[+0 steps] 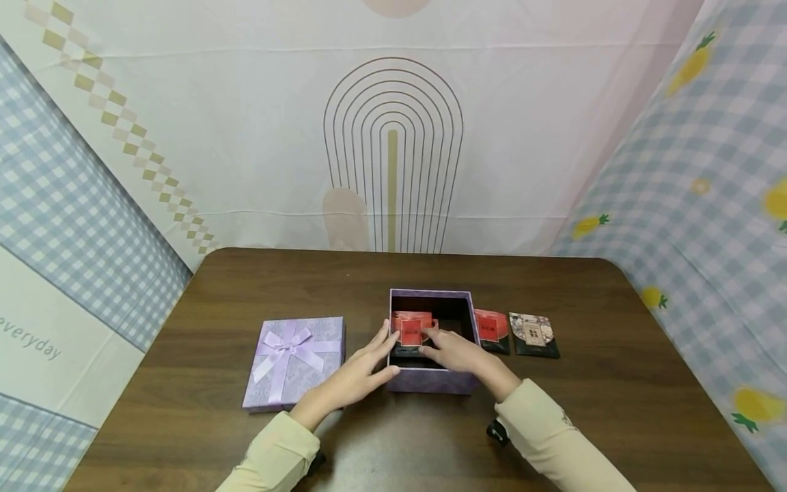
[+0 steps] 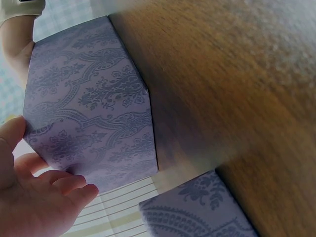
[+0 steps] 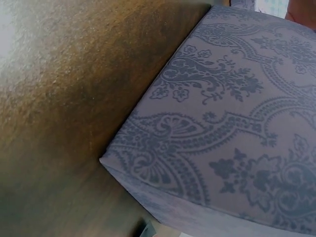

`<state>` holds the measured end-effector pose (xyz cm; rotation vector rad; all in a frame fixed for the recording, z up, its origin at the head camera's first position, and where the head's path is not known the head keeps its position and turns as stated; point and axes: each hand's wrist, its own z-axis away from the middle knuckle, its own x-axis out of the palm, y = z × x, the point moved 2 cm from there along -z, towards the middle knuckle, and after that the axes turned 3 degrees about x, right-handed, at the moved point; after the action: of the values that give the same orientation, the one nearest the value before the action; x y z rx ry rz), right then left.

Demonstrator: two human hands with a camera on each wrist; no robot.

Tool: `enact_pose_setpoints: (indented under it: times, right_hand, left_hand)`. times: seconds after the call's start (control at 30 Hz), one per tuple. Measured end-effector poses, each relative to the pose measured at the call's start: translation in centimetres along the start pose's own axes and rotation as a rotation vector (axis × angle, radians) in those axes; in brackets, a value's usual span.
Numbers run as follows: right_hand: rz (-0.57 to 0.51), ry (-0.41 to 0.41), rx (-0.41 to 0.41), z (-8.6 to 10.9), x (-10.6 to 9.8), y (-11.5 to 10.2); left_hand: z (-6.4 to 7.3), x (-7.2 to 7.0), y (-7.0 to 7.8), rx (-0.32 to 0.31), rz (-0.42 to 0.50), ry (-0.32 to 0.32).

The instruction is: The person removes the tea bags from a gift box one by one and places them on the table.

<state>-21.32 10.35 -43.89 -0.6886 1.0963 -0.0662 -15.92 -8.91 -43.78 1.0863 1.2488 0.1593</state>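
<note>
A purple patterned box (image 1: 430, 381) stands lidless on the table, its inside dark. Red-and-black packets (image 1: 410, 333) lie in its left part, one partly behind another. At the left wall is my left hand (image 1: 353, 376), fingers extended and thumb by the front corner. The left wrist view shows this left hand (image 2: 44, 197) with its fingers along the box side (image 2: 94, 98). My right hand (image 1: 458, 352) reaches over the right front of the box, fingertips and thumb spread on the front packet's right part. The right wrist view shows mostly box wall (image 3: 222, 113); right fingers are hidden there.
Left of the box lies a lilac lid (image 1: 295, 376) with a ribbon bow. Another red-and-black packet (image 1: 492, 329) lies against the box's right side, with a floral packet (image 1: 533, 335) beyond it. The brown wooden table (image 1: 584, 417) meets hanging cloths behind.
</note>
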Motion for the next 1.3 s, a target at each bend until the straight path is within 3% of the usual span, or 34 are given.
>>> enact_pose_setpoints:
  times: [0.27, 0.6, 0.8, 1.1, 1.2, 1.3]
  right_hand:
    - [-0.02, 0.104, -0.007, 0.18, -0.38, -0.18]
    - [-0.109, 0.228, -0.076, -0.14, -0.73, -0.21]
    - [-0.177, 0.167, -0.09, -0.49, -0.37, 0.0]
    - [-0.173, 0.023, -0.104, -0.73, 0.02, 0.02]
    - [-0.164, 0.011, -0.115, -0.63, -0.05, -0.09]
    - [-0.158, 0.048, -0.145, -0.59, -0.21, -0.19]
  left_hand:
    - [-0.01, 0.0, -0.07, 0.008, 0.003, 0.003]
    - [0.05, -0.1, 0.01, 0.015, -0.012, 0.006]
    - [0.06, -0.06, 0.11, 0.023, -0.021, 0.007]
    - [0.02, -0.01, 0.01, 0.028, -0.02, 0.011]
    - [0.02, -0.01, 0.0, 0.029, -0.017, 0.009]
    - [0.03, 0.0, -0.01, 0.025, -0.015, 0.008]
